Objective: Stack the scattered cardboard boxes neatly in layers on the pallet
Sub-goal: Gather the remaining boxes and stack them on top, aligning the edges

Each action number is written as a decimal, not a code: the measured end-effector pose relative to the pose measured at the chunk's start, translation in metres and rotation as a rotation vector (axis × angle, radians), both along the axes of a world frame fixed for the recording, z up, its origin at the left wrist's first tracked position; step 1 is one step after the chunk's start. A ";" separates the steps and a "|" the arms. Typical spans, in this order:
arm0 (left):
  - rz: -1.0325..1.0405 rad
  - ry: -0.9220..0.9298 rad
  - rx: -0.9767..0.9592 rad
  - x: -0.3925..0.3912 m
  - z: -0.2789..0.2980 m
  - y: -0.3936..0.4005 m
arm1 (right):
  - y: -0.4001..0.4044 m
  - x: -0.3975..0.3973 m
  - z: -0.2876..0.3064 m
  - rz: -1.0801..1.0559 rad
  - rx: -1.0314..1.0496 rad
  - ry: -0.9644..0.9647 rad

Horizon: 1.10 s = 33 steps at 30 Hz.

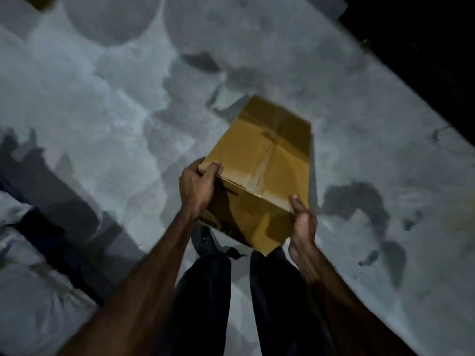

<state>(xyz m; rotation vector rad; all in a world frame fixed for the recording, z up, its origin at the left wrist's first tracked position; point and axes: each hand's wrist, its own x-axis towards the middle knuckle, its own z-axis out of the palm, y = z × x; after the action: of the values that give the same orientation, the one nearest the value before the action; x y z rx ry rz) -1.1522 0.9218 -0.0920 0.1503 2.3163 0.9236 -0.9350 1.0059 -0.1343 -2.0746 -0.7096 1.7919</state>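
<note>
A person stood over a pale, blotchy floor (359, 163) and held one cardboard box (264, 160) out in front of the legs (205, 291), clear of the ground. The left hand (196, 187) gripped the box's near left corner, thumb curled over the top edge. The right hand (303, 223) cupped the near right corner from the side and below, thumb pressed on the top edge. The box was tilted, its far end lower and pointing away.

As for progress, no pallet could be made out with any certainty. A dark slatted shape (51, 201) lay at the left edge, but blur and dim light kept it from being identified. No stacked layer showed anywhere. A brown corner at the top left (41, 1) may have been another box. The job therefore looked to be in a carrying stage, with this box in transit and the stacking itself not visible.

The box was plain brown corrugated board, rectangular, with closed top flaps meeting along a centre seam. The surface looked creased and slightly scuffed near that seam. Dark printing ran along the near side, partly hidden by the left hand. The floor seemed hard and matt, like concrete, marked with grey stains and darker patches.
</note>
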 end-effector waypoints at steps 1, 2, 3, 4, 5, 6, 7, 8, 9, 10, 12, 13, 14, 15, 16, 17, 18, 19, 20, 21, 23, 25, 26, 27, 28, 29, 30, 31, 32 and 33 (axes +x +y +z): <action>0.047 0.001 0.006 0.013 0.029 0.001 | 0.004 0.009 0.027 -0.006 0.025 -0.020; 0.095 0.007 0.009 0.026 0.051 0.000 | 0.008 0.017 0.048 -0.004 0.059 -0.039; 0.130 0.004 0.010 0.039 0.079 0.000 | 0.011 0.026 0.076 -0.003 0.088 -0.076; 0.149 0.009 0.004 0.052 0.103 -0.001 | 0.016 0.035 0.097 0.000 0.119 -0.112; 0.160 0.004 -0.001 0.063 0.124 -0.003 | 0.020 0.041 0.121 0.008 0.138 -0.132; 0.145 0.000 0.006 0.075 0.149 -0.005 | 0.024 0.051 0.152 0.022 0.135 -0.154; 0.120 -0.008 0.019 0.084 0.167 -0.006 | 0.027 0.060 0.177 0.036 0.132 -0.175; 0.073 -0.011 0.033 0.094 0.186 -0.005 | 0.027 0.073 0.203 0.032 0.144 -0.194; 0.024 -0.004 0.041 0.103 0.202 -0.003 | 0.029 0.084 0.223 0.014 0.159 -0.203; -0.005 0.000 0.063 0.110 0.213 0.000 | 0.028 0.096 0.240 0.003 0.177 -0.203; -0.083 0.007 0.132 0.132 0.242 0.010 | 0.020 0.125 0.272 -0.084 0.221 -0.211; -0.146 0.019 0.158 0.145 0.256 0.017 | 0.012 0.142 0.290 -0.151 0.241 -0.227; -0.201 0.030 0.184 0.156 0.268 0.022 | 0.002 0.155 0.303 -0.201 0.267 -0.237; -0.255 0.037 0.217 0.167 0.280 0.028 | -0.009 0.166 0.319 -0.258 0.293 -0.244; -0.329 0.037 0.246 0.184 0.298 0.031 | -0.025 0.184 0.335 -0.346 0.318 -0.259; -0.390 0.033 0.273 0.198 0.312 0.033 | -0.038 0.196 0.348 -0.422 0.327 -0.272; -0.470 0.034 0.296 0.215 0.329 0.035 | -0.055 0.213 0.361 -0.523 0.347 -0.284; -0.532 0.043 0.328 0.230 0.339 0.038 | -0.069 0.227 0.371 -0.594 0.378 -0.294; -0.587 0.061 0.349 0.245 0.350 0.040 | -0.081 0.242 0.379 -0.649 0.423 -0.308; -0.654 0.068 0.391 0.266 0.362 0.042 | -0.097 0.260 0.389 -0.716 0.465 -0.330; -0.779 0.067 0.448 0.309 0.385 0.040 | -0.126 0.295 0.411 -0.843 0.516 -0.372; -0.902 0.094 0.491 0.354 0.408 0.037 | -0.152 0.326 0.436 -0.958 0.546 -0.421; -0.973 0.084 0.512 0.385 0.421 0.031 | -0.171 0.349 0.448 -1.037 0.545 -0.439; -1.038 0.087 0.547 0.411 0.431 0.025 | -0.186 0.369 0.456 -1.089 0.541 -0.453; -1.099 0.075 0.569 0.442 0.444 0.016 | -0.206 0.391 0.467 -1.140 0.549 -0.484; -1.136 0.049 0.589 0.455 0.449 0.010 | -0.217 0.400 0.471 -1.173 0.555 -0.519; -1.229 0.042 0.626 0.509 0.466 -0.013 | -0.254 0.439 0.483 -1.285 0.593 -0.547; -1.244 0.036 0.620 0.522 0.467 -0.017 | -0.263 0.446 0.487 -1.307 0.606 -0.573; -1.241 0.041 0.639 0.535 0.475 -0.020 | -0.268 0.452 0.492 -1.319 0.583 -0.594; -1.262 0.025 0.668 0.553 0.482 -0.027 | -0.279 0.462 0.499 -1.342 0.580 -0.644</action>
<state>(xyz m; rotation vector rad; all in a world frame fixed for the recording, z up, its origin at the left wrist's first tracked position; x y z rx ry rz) -0.5989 0.8946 0.3899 1.6414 1.3264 0.8819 -0.4729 0.7265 0.3652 -1.8414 0.1292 0.1616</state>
